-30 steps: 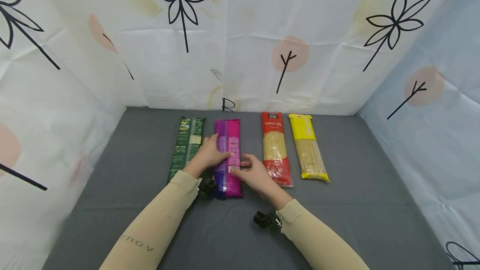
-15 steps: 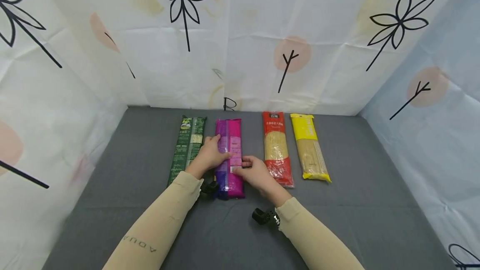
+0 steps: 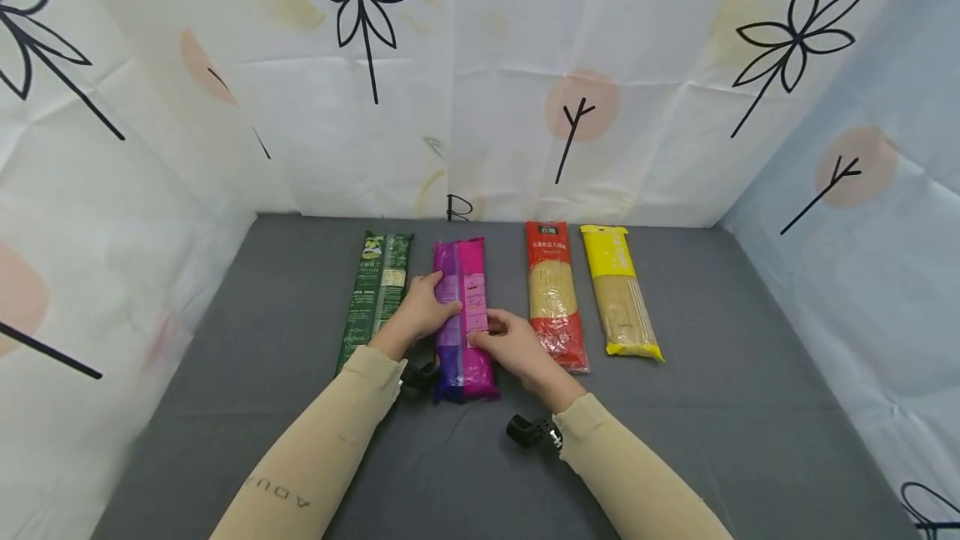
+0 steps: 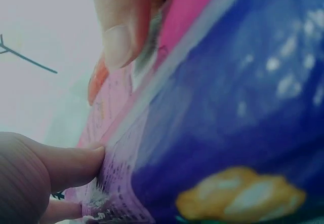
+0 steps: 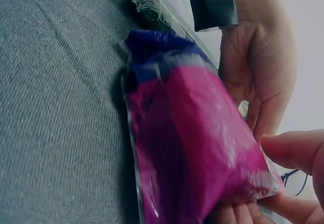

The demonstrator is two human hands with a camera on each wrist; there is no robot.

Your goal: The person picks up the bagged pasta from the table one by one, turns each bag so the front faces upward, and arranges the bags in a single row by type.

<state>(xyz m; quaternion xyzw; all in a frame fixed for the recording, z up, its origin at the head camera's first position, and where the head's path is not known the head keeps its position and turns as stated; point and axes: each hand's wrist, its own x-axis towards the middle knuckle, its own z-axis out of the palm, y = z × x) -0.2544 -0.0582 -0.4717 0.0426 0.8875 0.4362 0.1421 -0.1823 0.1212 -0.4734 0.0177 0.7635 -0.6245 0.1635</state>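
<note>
A long magenta and purple pasta pack (image 3: 467, 357) lies on the grey table (image 3: 712, 407), held at its middle by both hands. My left hand (image 3: 422, 308) grips its left side with fingers curled over the top. My right hand (image 3: 508, 342) pinches its right edge. In the right wrist view the pack (image 5: 202, 148) is tilted off the cloth, with right fingers (image 5: 296, 150) above and below it and the left hand (image 5: 258, 82) on its far side. The left wrist view is filled by the pack (image 4: 233, 112), with a left-hand finger (image 4: 66, 165) touching its edge.
A green pack (image 3: 378, 290) lies just left of the held one. A red pack (image 3: 553, 294) and a yellow pack (image 3: 618, 290) lie to its right, all in one row. Patterned cloth walls (image 3: 480, 90) close in the table at the back and both sides.
The right hand has closed in on the pack's right edge and now pinches it. The pack's near end has swung slightly to the right. The left hand has barely moved.
</note>
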